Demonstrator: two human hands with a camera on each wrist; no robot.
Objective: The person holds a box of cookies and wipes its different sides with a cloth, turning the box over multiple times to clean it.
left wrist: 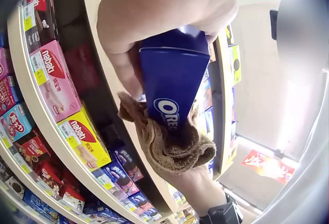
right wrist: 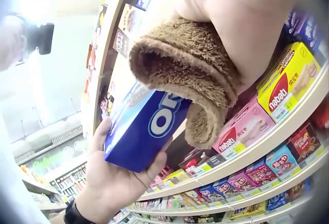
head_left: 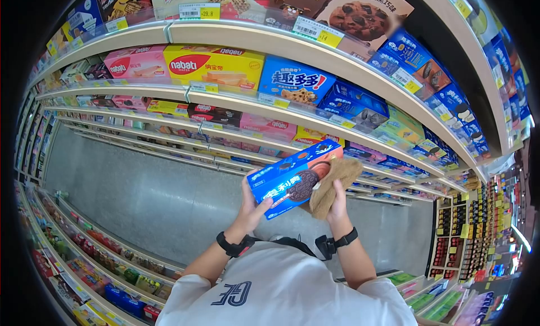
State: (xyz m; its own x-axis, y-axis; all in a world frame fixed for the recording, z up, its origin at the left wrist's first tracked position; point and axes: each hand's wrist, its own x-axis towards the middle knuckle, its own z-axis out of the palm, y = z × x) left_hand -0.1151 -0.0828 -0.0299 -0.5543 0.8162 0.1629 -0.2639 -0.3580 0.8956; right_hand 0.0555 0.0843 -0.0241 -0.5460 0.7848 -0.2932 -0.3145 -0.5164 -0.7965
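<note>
A blue Oreo cookie box (head_left: 274, 182) is held up in front of the chest, tilted, with a dark cookie pictured on its face. My left hand (head_left: 249, 209) grips its left end, thumb across the front. Around the opposite end lies a fuzzy brown cloth (head_left: 344, 173), which my right hand (head_left: 338, 204) holds against the box. From the left wrist, the narrow blue side of the box (left wrist: 175, 80) runs down into the folded cloth (left wrist: 172, 149). In the right wrist view, the cloth (right wrist: 185, 54) covers the upper part of the box and the left hand (right wrist: 115, 183) supports its lower end.
Curved shelves (head_left: 225, 33) of boxed cookies and wafers rise just beyond the hands, including a yellow Nabati box (head_left: 214, 64). Another shelf row (head_left: 107, 247) stands at lower left. Grey aisle floor (head_left: 146, 180) lies between them. Bottle shelves (head_left: 455, 230) are at right.
</note>
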